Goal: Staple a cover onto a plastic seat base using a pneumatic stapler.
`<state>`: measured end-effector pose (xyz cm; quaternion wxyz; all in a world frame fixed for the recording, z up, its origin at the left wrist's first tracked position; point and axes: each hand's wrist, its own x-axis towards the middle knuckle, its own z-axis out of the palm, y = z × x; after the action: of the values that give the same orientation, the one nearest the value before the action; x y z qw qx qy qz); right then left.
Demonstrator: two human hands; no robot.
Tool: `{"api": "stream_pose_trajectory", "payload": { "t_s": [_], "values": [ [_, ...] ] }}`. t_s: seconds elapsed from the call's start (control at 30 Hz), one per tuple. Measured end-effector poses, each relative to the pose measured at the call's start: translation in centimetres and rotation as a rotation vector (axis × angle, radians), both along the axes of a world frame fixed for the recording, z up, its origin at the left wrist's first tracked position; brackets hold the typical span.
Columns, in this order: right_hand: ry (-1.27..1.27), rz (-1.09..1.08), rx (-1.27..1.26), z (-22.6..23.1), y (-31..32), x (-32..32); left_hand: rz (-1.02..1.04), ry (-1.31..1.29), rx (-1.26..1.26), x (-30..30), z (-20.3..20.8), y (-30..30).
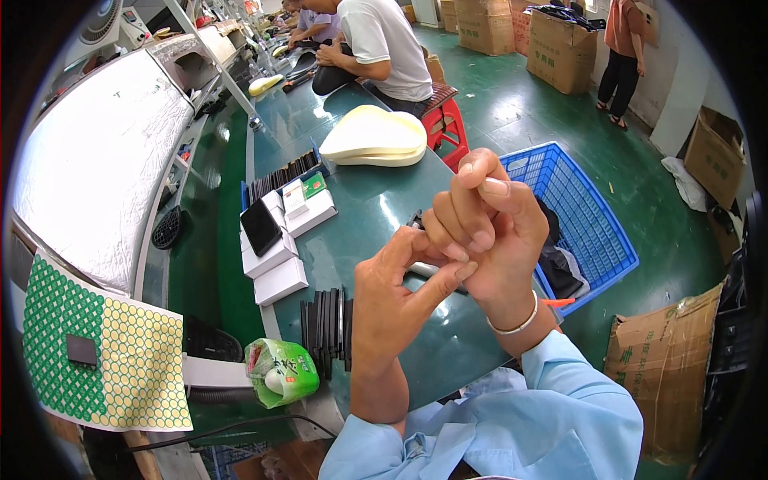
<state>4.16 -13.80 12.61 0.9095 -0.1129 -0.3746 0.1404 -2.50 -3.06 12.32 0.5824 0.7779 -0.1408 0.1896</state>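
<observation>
My two hands meet over the dark green table [336, 248]. My left hand [392, 292] is closed, its thumb and forefinger pinched together against the lower fingers of my right hand. Palm turned toward me, my right hand [496, 224] has its fingers curled in and its thumb near the forefinger. Anything small between the fingers is hidden. A bracelet [516, 322] circles my right wrist. Behind the hands, a metallic tool [418, 270] lies partly covered on the table. Black flat strips [324, 320] stand in a row left of my left hand.
White boxes [280, 280] carry a black phone [261, 227]. Cream foam pads [374, 136] lie farther along. A blue basket [592, 232] with dark items stands right of the table. Left are a green packet [292, 372] and a sticker sheet [144, 352]. A seated co-worker [384, 48] works ahead.
</observation>
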Motion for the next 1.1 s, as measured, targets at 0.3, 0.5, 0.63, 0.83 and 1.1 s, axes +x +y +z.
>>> {"api": "stream_pose_trajectory", "payload": {
  "t_s": [0.3, 0.5, 0.63, 0.83, 1.1],
  "values": [
    [0.0, -0.011, -0.018, -0.1, -0.3, 0.0, 0.002, -0.003, 0.0, 0.1, 0.0, -0.1],
    [0.023, -0.027, -0.014, 0.0, -0.1, -0.3, 0.026, 0.006, 0.019, 0.0, 0.0, 0.0],
    [0.066, -0.072, 0.0, -0.1, -0.3, -0.2, 0.001, -0.008, 0.003, 0.4, -0.4, 0.1],
    [0.146, -0.087, 0.014, 0.0, -0.4, 0.3, -0.005, -0.115, -0.33, 0.1, -0.7, 1.4],
    [0.105, -0.047, 0.003, -0.1, -0.1, 0.1, -0.381, -0.077, -1.271, 0.8, -0.4, 1.6]
  ]
}}
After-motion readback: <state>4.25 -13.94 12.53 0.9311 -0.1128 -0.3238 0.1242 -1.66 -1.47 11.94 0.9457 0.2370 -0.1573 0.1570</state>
